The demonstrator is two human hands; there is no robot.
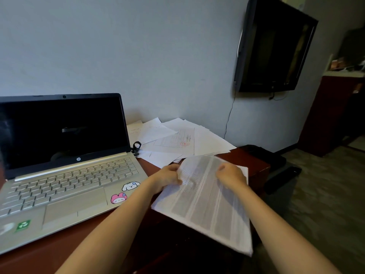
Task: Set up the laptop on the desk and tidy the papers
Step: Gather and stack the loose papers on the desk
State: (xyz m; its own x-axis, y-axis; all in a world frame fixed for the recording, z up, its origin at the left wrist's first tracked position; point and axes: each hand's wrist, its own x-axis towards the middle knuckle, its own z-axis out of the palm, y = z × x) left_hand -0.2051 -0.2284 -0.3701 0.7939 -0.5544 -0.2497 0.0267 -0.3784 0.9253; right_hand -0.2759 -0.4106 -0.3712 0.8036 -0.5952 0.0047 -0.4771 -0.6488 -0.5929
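Note:
A silver laptop (65,175) stands lid up on the left of the reddish-brown desk (65,248), its screen dark, with cartoon stickers on the palm rest. To its right I hold a printed sheet of paper (205,202) slightly above the desk. My left hand (167,177) grips the sheet's far left edge, and my right hand (231,175) pinches its far right part. The sheet is blurred. Behind it, a loose heap of white papers (177,141) lies spread against the wall.
A small black clip-like item (136,145) sits between the laptop and the papers. A dark television (274,44) hangs on the wall at the upper right, its cable running down. Dark objects (276,167) lie on the floor beside the desk's right end. A brown cabinet (331,113) stands far right.

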